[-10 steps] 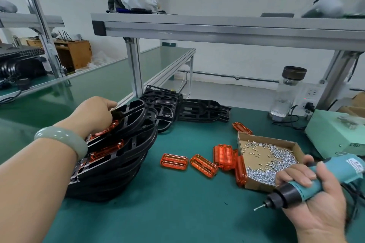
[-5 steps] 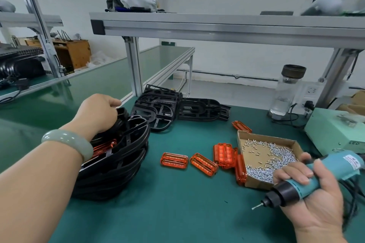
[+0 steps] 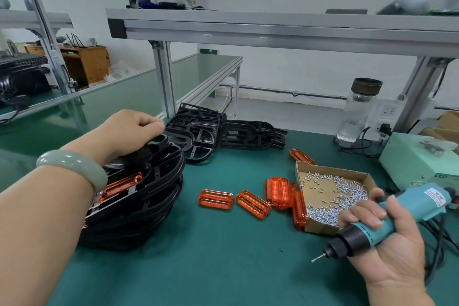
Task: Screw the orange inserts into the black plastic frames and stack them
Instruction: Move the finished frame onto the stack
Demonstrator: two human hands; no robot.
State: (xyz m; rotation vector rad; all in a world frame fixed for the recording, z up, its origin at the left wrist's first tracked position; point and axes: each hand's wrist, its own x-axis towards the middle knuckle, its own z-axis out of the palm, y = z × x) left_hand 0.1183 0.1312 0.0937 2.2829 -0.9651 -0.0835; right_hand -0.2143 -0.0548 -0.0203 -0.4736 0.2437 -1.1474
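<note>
1. While the left hand sits on the stack, the green tabletop carries all the work items.
2. Stack of black frames: near-left of the tabletop, many layers, edges fanned rather than flush. The top frame lies tilted, with an orange insert seated in it near the wrist.
3. Loose black frames: overlapping at the back, just beyond the stack and the left hand's knuckles.
4. Left hand: fingers curled down over the far end of the top frame, gripping it; palm above the stack. A pale green bracelet is on the wrist.
5. Right hand: near-right, well apart from the stack, palm up, fingers and thumb wrapped round the electric screwdriver.
6. Electric screwdriver: teal body, black nose, bit pointing down-left above the tabletop, touching nothing.
7. Cardboard box: open, just behind the right hand, holding small silver screws heaped towards its near corner.
8. Loose orange inserts: two lying flat between stack and box; a cluster standing on edge against the box's left wall; one more beyond the box's far corner. All lie apart from both hands.
</note>
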